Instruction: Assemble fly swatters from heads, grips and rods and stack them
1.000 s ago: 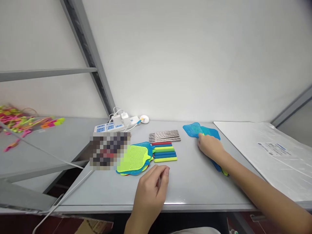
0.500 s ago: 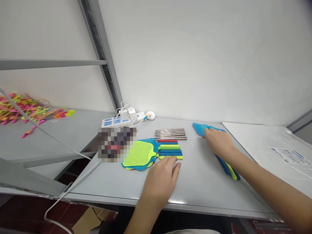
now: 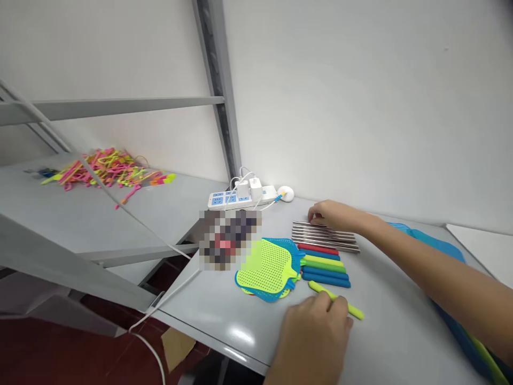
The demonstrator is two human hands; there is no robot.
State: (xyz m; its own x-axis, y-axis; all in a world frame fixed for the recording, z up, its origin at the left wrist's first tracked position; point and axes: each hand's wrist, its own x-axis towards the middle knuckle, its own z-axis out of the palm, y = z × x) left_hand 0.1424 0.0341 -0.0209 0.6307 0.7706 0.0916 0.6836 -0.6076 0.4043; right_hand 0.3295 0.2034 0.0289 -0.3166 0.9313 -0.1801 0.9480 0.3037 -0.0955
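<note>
My left hand [image 3: 315, 337] is closed on a lime-green handle [image 3: 355, 311], which lies slanted just in front of a row of coloured handles [image 3: 326, 278]. Its fingertips are partly hidden. At the back, my right hand [image 3: 331, 214] has its fingers curled at the far edge of a row of thin metal rods [image 3: 334, 240], pinching the rearmost one. Perforated fly swatter heads [image 3: 269, 267] in lime, blue and red are stacked left of the handles. More blue fly swatter heads [image 3: 438, 245] lie at the right, partly behind my right forearm.
A white power strip [image 3: 224, 200] with plugged chargers and a round white disc [image 3: 286, 193] stand by the wall. A blurred-out item [image 3: 228, 240] lies before them. On the left shelf is a pile of pink and yellow pieces [image 3: 112, 168]. A white sheet [image 3: 481, 240] lies far right.
My right hand has left the blue fly swatter at the right and moved to the metal rods. My left hand has pulled the lime-green handle out of the row and turned it. The view has swung left.
</note>
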